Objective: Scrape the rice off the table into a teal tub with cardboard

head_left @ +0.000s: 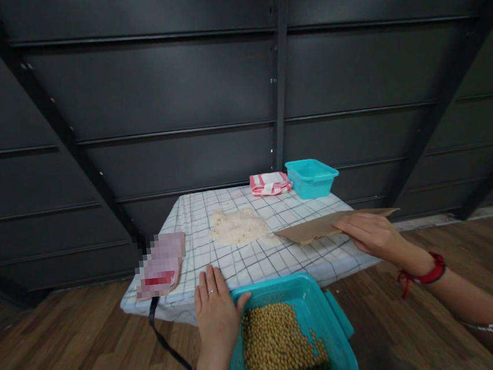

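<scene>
My left hand lies flat, fingers stretched out, on the left rim of a teal tub filled with yellow-tan beans, at the near edge of the table. My right hand grips the right end of a brown cardboard sheet, held low over the checked tablecloth. The sheet's left end touches the edge of a pile of white rice grains spread on the cloth.
An empty teal tub and a folded pink striped cloth stand at the table's far edge. A blurred pink flat object with a black strap lies at the left corner. Dark metal wall behind, wooden floor around.
</scene>
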Demonstrator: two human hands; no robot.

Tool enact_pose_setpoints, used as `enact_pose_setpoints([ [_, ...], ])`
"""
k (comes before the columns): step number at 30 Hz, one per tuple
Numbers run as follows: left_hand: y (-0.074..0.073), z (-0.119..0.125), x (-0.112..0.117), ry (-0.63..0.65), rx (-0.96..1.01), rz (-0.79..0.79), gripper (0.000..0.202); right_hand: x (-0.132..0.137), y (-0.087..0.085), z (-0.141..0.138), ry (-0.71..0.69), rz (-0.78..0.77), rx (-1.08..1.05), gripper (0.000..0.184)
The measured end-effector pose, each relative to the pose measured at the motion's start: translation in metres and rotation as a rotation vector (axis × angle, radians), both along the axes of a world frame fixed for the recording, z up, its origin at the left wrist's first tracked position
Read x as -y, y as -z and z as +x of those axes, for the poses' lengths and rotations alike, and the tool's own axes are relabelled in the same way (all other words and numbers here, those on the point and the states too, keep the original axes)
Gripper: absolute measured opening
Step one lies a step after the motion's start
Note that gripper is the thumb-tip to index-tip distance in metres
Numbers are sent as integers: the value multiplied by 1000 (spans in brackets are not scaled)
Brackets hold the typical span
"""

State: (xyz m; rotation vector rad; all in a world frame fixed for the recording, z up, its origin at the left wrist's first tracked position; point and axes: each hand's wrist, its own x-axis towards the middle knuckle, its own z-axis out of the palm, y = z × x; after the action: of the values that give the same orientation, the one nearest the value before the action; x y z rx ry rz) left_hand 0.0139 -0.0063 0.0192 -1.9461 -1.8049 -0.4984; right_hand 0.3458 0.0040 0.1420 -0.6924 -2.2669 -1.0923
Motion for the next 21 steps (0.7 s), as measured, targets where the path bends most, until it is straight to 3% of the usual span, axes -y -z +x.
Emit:
enact_pose_setpoints([
  [14,-3,1,1,1,-3,2,76,11,3,0,-41,-60,15,30],
  [21,0,-1,0,10,8,-5,76,-4,3,-7,-33,-23,12,32],
])
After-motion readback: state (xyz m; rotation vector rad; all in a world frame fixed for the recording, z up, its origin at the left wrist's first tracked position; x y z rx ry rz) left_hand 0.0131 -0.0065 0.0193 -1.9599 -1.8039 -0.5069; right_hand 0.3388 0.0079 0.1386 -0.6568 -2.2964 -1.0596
